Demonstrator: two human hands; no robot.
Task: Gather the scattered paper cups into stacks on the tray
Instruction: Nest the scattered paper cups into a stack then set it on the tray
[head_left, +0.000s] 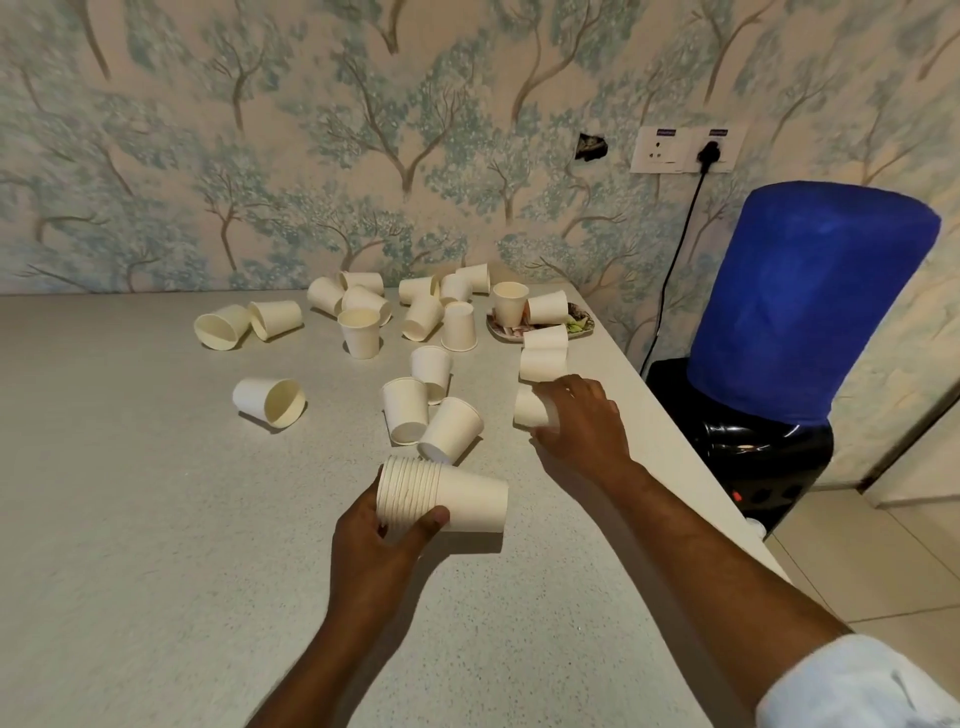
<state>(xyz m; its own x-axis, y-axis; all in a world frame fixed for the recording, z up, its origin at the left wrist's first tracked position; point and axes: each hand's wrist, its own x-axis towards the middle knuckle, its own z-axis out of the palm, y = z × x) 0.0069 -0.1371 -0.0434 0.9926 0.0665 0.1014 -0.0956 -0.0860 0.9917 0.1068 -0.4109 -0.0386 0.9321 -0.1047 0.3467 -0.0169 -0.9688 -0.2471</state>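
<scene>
A nested stack of cups (441, 496) is gripped on its side by the left hand (382, 540), thumb across the rims, the other fingers hidden behind the stack; its base points right and it is held just over the counter (130, 519). How many cups are nested cannot be counted exactly, the rims being too tightly packed. Over on the right, a single lying cup (530, 408) is closed upon by the right hand (584, 415), and most of that cup is covered by the fingers. Just beyond it, 2 more cups (543, 353) are seen lying near the counter's right edge.

The tray (582, 325) is barely made out: a small patterned dish at the far right corner, largely hidden by an upright cup (510, 304) and a tipped cup (548, 307) on it. Its pattern is too blurred to read.

Loose cups are scattered across the far middle of the counter, some upright, some upside down, some on their sides: a pair (247, 325) at far left, a lone cup (270, 401) lying apart, a cluster of 3 (428, 410) just beyond the stack. The right sleeve (857, 686) is cut off at the bottom corner.

Open room is found on the whole near and left side of the counter. The right edge runs close beside the right hand, with a water cooler (789, 332) under a blue cover standing past it.
</scene>
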